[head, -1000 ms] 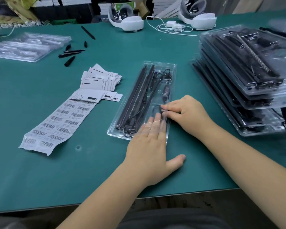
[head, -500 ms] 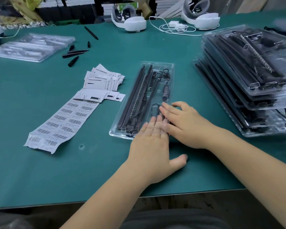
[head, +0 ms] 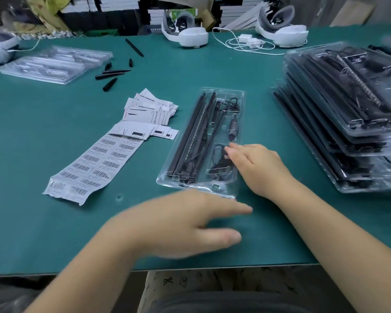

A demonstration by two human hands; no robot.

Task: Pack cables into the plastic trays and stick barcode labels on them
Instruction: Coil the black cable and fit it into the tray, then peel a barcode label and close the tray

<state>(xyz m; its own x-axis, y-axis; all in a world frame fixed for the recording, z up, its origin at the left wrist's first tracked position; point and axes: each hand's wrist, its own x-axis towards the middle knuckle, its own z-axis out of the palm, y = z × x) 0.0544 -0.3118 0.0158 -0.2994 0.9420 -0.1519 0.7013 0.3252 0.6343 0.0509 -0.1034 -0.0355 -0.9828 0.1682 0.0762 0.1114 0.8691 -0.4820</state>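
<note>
**Clear tray on green table, right hand on cable compartment**

A clear plastic blister tray (head: 239, 96) lies near the middle of the green-matted table (head: 54, 233), its long axis running away from the person. Its left channels hold long black rods (head: 191, 141); its right side holds a thin black cable (head: 221, 164), coiled loosely in the near compartment, with a small black inline controller (head: 233, 127) farther up.

The right hand (head: 257, 168) rests over the tray's near right edge. Its fingers are extended and only slightly bent, the fingertips (head: 231, 148) touching the tray just above the coiled cable. The grip is loose and flat, holding nothing.

The left hand (head: 181, 224) hovers over bare table just in front of the tray's near end, palm down, fingers straight and pointing right. It is motion-blurred; its grip is relaxed and it holds nothing. Contact with the table cannot be determined.

To the left of the tray lies a white sheet of barcode labels (head: 93, 166), well apart from both hands. A loose pile of white printed cards (head: 148, 110) overlaps the sheet's far end.

At the right edge of the table stands a stack of filled clear trays (head: 348, 114). A pile of empty clear trays (head: 54, 64) sits at far left, with several black pointed spikes (head: 111, 75) beside it. Two white headsets (head: 190, 36) and a white charger cable (head: 246, 42) lie along the far edge.
</note>
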